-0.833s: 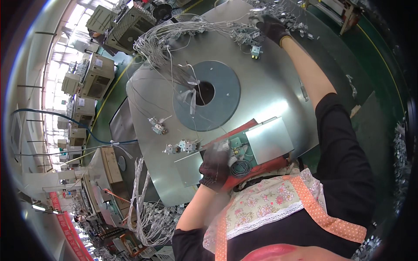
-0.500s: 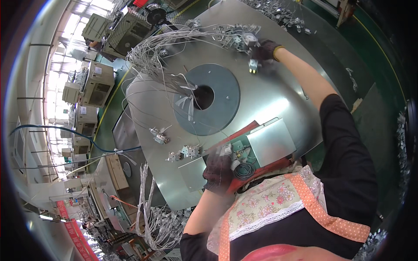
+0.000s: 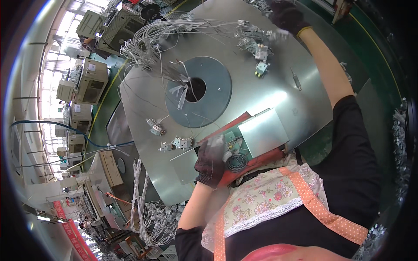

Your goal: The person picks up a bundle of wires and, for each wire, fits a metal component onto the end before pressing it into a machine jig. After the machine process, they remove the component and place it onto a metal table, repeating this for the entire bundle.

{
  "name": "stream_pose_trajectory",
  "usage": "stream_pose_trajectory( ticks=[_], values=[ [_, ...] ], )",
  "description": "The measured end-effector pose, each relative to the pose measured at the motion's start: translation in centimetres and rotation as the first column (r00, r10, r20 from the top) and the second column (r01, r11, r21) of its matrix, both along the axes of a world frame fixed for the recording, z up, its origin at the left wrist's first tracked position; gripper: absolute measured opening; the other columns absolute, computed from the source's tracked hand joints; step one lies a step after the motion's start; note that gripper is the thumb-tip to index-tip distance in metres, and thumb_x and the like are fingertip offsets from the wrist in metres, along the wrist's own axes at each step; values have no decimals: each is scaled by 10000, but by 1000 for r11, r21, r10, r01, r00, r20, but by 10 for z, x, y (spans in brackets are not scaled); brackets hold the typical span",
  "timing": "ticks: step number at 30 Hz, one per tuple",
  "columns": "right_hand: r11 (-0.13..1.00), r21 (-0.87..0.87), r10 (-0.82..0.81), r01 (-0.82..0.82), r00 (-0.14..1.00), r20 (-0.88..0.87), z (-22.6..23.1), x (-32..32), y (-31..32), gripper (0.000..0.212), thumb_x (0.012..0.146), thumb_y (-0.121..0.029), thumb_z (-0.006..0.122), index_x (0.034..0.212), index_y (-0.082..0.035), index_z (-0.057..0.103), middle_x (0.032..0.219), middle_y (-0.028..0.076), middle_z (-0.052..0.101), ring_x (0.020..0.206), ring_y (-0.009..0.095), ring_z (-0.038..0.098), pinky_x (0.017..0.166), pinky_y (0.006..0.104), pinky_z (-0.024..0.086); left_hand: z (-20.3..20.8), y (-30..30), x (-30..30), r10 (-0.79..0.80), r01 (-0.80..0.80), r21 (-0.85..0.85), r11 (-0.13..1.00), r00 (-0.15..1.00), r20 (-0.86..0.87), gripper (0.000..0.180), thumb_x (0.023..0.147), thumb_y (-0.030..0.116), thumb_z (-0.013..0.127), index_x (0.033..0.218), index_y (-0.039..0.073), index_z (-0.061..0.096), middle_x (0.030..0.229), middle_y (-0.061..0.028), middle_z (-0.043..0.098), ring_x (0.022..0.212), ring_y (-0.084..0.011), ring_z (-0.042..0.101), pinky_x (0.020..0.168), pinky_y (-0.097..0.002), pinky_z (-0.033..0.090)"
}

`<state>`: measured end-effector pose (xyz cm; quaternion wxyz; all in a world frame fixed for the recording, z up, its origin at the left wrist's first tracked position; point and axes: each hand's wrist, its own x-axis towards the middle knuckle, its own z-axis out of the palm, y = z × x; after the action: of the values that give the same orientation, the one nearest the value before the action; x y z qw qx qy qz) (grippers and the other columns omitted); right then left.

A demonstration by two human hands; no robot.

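My left hand [image 3: 210, 163], in a dark knitted glove, is closed at the left side of an open metal box. A blurred pale piece shows at its fingertips; I cannot make out what it is. Inside the box lie a coiled dark cable [image 3: 237, 162] and small wired parts, beside a flat silver panel [image 3: 264, 132]. My right hand [image 3: 287, 18], gloved too, reaches over the table's far right edge, by a pile of metal connectors. Motion blurs its fingers. Nearer than that hand lie several metal connectors [image 3: 261, 52], one with yellow tips [image 3: 261, 69].
A grey disc [image 3: 223, 93] with a central hole sits on the metal table [image 3: 152, 104]; a thin wire bundle [image 3: 150, 48] comes out of it. A slim pointed tool [image 3: 296, 81] lies at right. More connectors [image 3: 180, 142] rest at left. A fan [image 3: 150, 12] stands beyond.
My right hand has moved from the connectors on the table to the far right edge. My left hand stays at the box. The whole view has shifted slightly.
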<state>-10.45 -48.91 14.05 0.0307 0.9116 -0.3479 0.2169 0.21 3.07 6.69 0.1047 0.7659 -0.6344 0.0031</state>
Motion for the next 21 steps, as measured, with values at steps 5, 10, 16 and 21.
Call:
stream_pose_trajectory(
  ticks=[5, 10, 16, 21],
  values=[
    [853, 121, 476, -507, 852, 218, -3, 53, 56, 979, 803, -545, 783, 1545, -66, 360, 1406, 278, 553, 1286, 417, 559, 1069, 452, 462, -4, 11, 3, -16, 16, -6, 1000, 1000, 5, 546, 845, 251, 737, 1313, 3, 603, 1251, -193, 668, 1217, -370, 613, 1125, -498, 414],
    [796, 393, 469, -461, 879, 82, -32, 84, 51, 1026, 793, -584, 771, 1563, -66, 331, 1320, 267, 621, 1208, 404, 613, 1019, 464, 481, 6, 1, -4, -25, 25, 4, 1000, 999, -20, 558, 846, 253, 737, 1325, 3, 597, 1265, -197, 661, 1222, -369, 611, 1130, -499, 408],
    [769, 397, 495, -501, 860, 126, -32, 70, 53, 631, 921, -313, 658, 1480, -78, 483, 1261, 223, 668, 1150, 394, 641, 1002, 459, 490, 7, 3, -4, 12, -10, 26, 1000, 997, -82, 574, 854, 267, 729, 1335, -11, 587, 1274, -204, 656, 1238, -366, 603, 1138, -495, 396],
    [811, 87, 560, -579, 811, 169, -21, 66, 34, 448, 928, -224, 571, 1345, -63, 592, 1183, 210, 690, 1075, 382, 664, 935, 456, 514, 11, -2, -1, 19, -13, 55, 998, 994, -111, 567, 851, 268, 733, 1321, -16, 593, 1277, -202, 658, 1240, -365, 604, 1140, -495, 394]
  ],
)
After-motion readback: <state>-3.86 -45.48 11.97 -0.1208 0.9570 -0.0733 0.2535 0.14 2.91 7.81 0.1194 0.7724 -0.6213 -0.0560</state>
